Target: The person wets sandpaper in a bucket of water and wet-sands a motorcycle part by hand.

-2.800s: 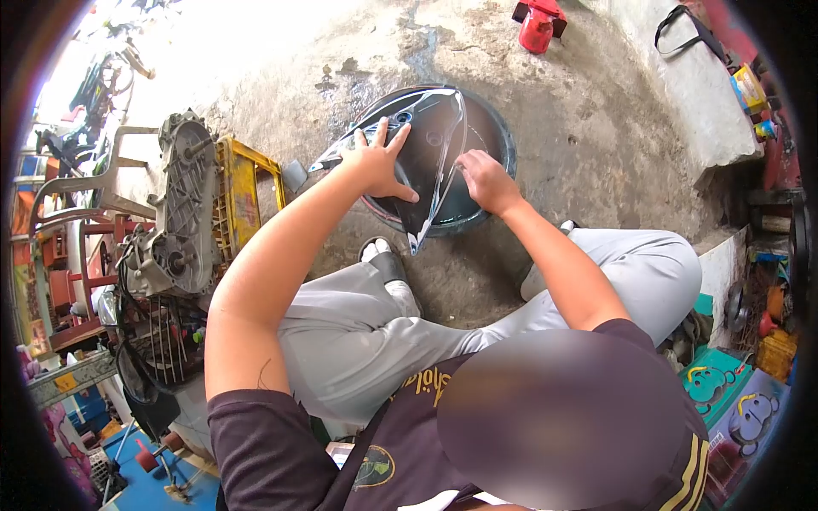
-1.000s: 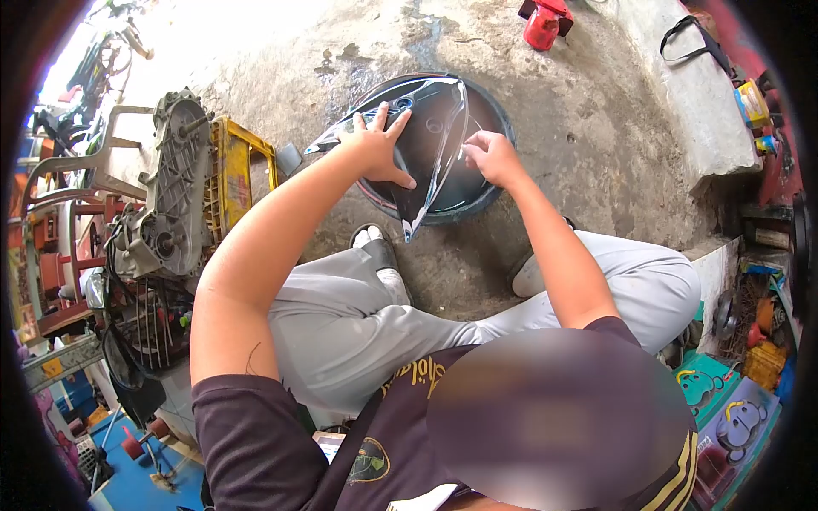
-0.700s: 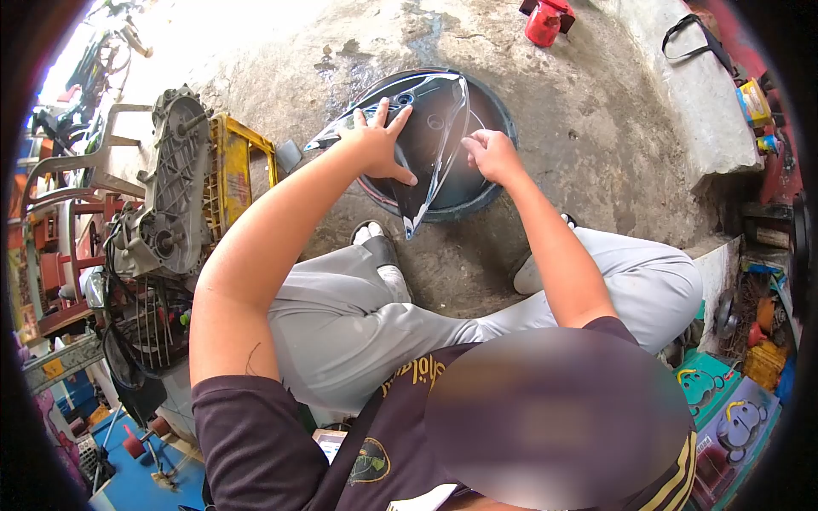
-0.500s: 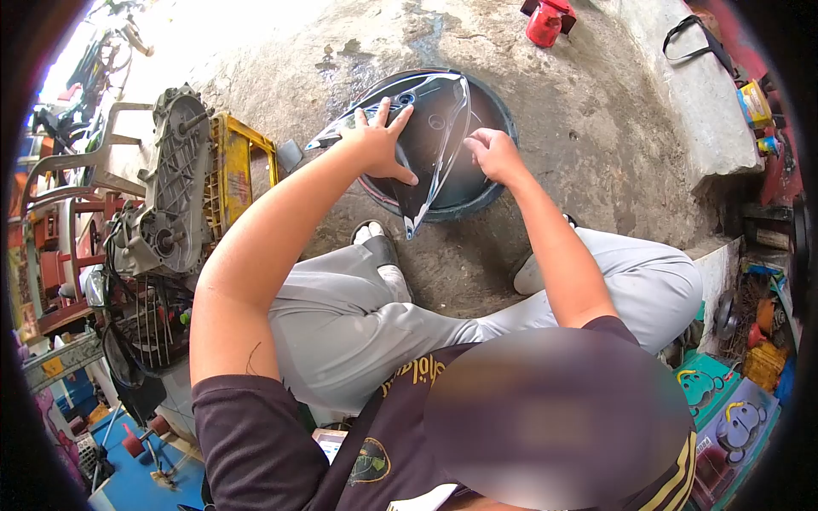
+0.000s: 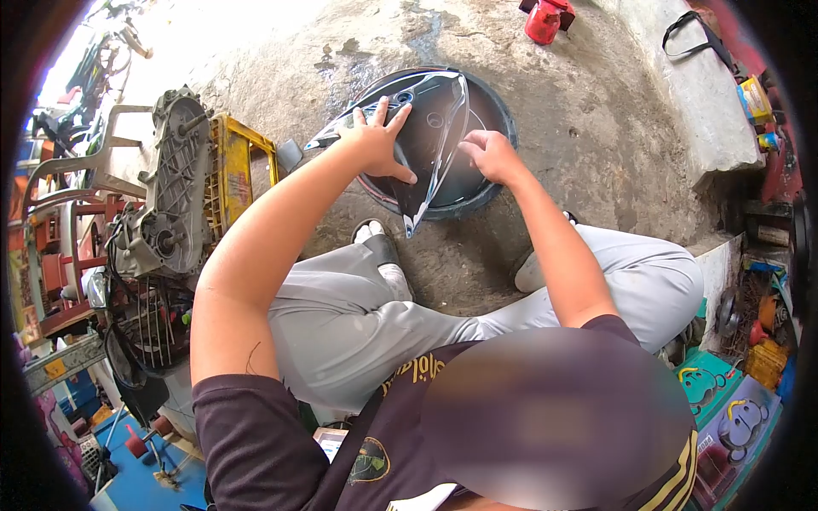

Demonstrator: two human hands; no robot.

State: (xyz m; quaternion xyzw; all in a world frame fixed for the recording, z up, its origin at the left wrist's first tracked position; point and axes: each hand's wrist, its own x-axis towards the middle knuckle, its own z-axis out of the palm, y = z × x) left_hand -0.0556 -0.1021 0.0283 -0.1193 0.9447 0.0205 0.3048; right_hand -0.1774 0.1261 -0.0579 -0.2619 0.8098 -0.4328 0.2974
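Observation:
A glossy dark panel with pale, shiny edges [image 5: 423, 162], pointed at its ends, lies across a round dark tub [image 5: 509, 115]. My left hand [image 5: 375, 146] rests flat on the panel's left part, fingers and thumb spread. Over the tub's right side, my right hand [image 5: 492, 157] is closed in a pinch close to the panel's right edge. A thin pale strip [image 5: 482, 121] curves from that edge down to the pinched fingers; the fingertips' exact hold on it is too small to make out. Brownish water seems to fill the tub.
A metal engine casing [image 5: 175, 183] and a yellow crate [image 5: 234, 166] stand left of the tub. Upper right, a red object [image 5: 544, 21] sits on the wet concrete floor. A concrete ledge [image 5: 682, 94] runs along the right, with a black strap [image 5: 700, 38] on it.
My right hand has shifted slightly left, closer to the panel's edge. My left hand and the panel stay almost in place.

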